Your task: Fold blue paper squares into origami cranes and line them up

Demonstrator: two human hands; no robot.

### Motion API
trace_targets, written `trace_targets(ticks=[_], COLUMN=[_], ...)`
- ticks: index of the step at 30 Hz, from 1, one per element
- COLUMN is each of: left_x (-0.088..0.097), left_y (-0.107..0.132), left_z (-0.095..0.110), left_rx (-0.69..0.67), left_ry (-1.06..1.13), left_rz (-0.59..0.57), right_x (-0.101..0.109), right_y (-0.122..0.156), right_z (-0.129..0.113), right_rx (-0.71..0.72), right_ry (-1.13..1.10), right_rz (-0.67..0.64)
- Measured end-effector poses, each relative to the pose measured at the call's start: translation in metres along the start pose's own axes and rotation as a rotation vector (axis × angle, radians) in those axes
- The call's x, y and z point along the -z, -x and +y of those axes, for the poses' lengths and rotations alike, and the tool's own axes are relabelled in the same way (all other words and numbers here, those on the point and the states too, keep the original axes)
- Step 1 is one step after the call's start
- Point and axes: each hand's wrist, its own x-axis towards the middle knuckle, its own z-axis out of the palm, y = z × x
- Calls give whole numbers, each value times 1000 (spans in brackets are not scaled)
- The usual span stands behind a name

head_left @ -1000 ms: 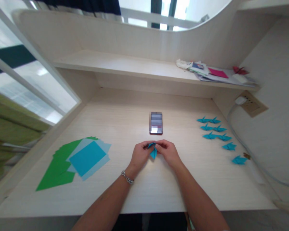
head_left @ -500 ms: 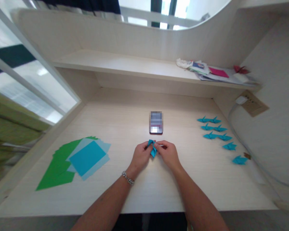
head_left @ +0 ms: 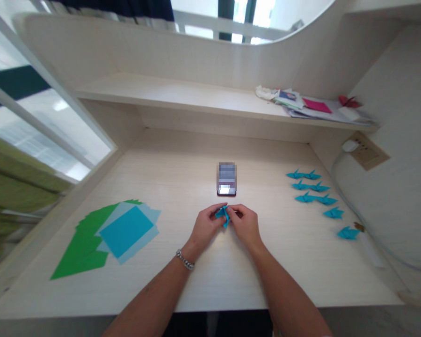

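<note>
A small folded piece of blue origami paper (head_left: 223,214) is between my two hands, low over the middle of the desk. My left hand (head_left: 207,225) pinches it from the left, with the thumb across its lower part. From the right, my right hand (head_left: 244,224) grips its upper edge between thumb and fingertips. Parts of the folds are hidden behind the fingers. Just beyond my hands lies a phone (head_left: 226,179) with its screen lit. Several folded blue paper cranes (head_left: 306,197) stand in rows at the right of the desk.
On the left, blue paper sheets (head_left: 127,231) overlap a fan of green sheets (head_left: 80,250). A shelf (head_left: 182,96) along the back holds papers and a pink sheet (head_left: 316,105). A cable (head_left: 352,199) runs down the right wall from a socket (head_left: 366,150).
The blue paper has turned in my fingers, and its point now shows shorter below them. My hands stay in nearly the same place. The view has shifted slightly.
</note>
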Motion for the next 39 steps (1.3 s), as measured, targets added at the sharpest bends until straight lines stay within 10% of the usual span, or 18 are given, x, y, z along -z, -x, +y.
trace_targets(ticks=[12, 23, 39], left_x=[-1, 1, 1], left_y=[0, -2, -4], left_z=[5, 2, -3], left_rx=[-34, -21, -30], left_ry=[-21, 3, -68], left_rz=[51, 132, 134], right_x=[1, -7, -12], right_y=[0, -7, -3], right_z=[1, 15, 12], right_rx=[57, -218, -202], right_ry=[-15, -454, -355], right_rz=[-31, -202, -108])
